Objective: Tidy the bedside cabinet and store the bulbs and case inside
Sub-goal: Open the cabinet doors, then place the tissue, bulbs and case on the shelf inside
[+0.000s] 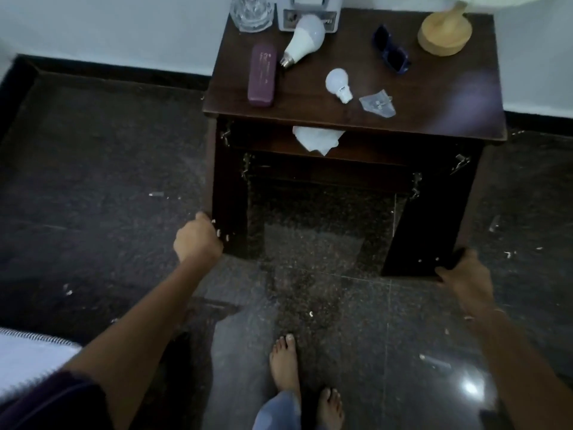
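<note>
- Head view: the left hand (pixel 197 237) is gripping the edge of the left door (pixel 228 193), its fingers curling round it. The right hand (pixel 463 274) is grasping the bottom corner of the right door (pixel 424 234). Both doors are standing open.
- The big bulb (pixel 302 40), the small bulb (pixel 338 83) and the purple case (pixel 262 75) are all lying on top of the cabinet (pixel 449 97) — the case furthest left, the small bulb nearest the front edge.
- Sunglasses (pixel 391 54), a lamp base (pixel 445 34), a glass (pixel 251 12) and a plastic packet (pixel 377 104) are sharing that top, and crumpled white paper (pixel 317 138) is sitting on the shelf inside.
</note>
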A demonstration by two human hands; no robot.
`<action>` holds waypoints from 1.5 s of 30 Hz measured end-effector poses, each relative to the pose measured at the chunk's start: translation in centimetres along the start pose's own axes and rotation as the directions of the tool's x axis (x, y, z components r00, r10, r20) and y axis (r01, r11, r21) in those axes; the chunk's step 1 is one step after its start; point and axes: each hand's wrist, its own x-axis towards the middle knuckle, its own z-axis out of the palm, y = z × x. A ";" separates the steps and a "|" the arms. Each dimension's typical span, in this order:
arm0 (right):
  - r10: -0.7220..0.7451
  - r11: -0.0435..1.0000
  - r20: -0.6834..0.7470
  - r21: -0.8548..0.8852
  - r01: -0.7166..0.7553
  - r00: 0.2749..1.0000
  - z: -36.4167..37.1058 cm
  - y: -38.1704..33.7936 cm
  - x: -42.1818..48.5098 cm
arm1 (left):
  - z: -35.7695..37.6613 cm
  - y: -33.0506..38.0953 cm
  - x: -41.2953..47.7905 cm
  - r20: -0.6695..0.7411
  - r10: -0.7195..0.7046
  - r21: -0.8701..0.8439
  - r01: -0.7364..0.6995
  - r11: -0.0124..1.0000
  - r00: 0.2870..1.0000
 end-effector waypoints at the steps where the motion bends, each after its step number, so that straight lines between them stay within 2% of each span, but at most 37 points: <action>1: -0.017 0.999 -0.002 -0.033 0.017 1.000 -0.3 0.3 0.0 | 0.1 -0.2 -0.1 -0.017 0.016 0.032 -0.015 0.999 1.000; 6: -0.064 0.983 -0.040 -0.175 0.056 0.997 -1.5 2.1 -0.7 | 0.5 -0.5 -1.3 -0.041 0.123 0.188 -0.113 0.976 0.992; 21: -0.258 0.883 -0.094 -0.426 0.196 0.961 -2.0 4.3 -1.2 | 0.8 -2.9 -0.5 -0.075 0.157 0.195 -0.140 0.971 0.985; 27: -0.438 0.710 -0.066 -0.637 0.300 0.896 -1.0 4.3 -1.4 | 1.1 -3.1 -1.0 -0.057 0.191 0.283 -0.167 0.944 0.980; 31: -0.509 0.499 0.026 -0.805 0.320 0.860 -0.7 4.4 -0.7 | 1.3 -3.0 -1.2 -0.057 0.164 0.236 -0.147 0.961 0.985; 34: -0.520 0.423 0.056 -0.850 0.313 0.853 -0.5 3.8 -0.3 | 1.3 -2.4 -1.9 -0.040 0.121 0.166 -0.113 0.980 0.992; 36: -0.534 0.461 0.060 -0.816 0.349 0.843 -0.4 2.9 -0.3 | 1.4 -1.1 -2.7 -0.038 0.160 0.140 -0.153 0.978 0.986; 40: -0.582 0.612 0.047 -0.632 0.475 0.812 -0.2 -1.0 -0.4 | 1.1 3.0 -4.2 -0.027 0.299 0.080 -0.296 0.952 0.954; 42: -0.614 0.699 -0.010 -0.471 0.538 0.789 -0.5 -3.7 -0.4 | 0.3 5.7 -4.5 -0.018 0.365 -0.026 -0.365 0.931 0.931; 45: -0.608 0.791 -0.140 -0.185 0.583 0.782 -1.6 -8.4 0.3 | -1.5 10.6 -4.2 -0.044 0.491 -0.220 -0.488 0.845 0.870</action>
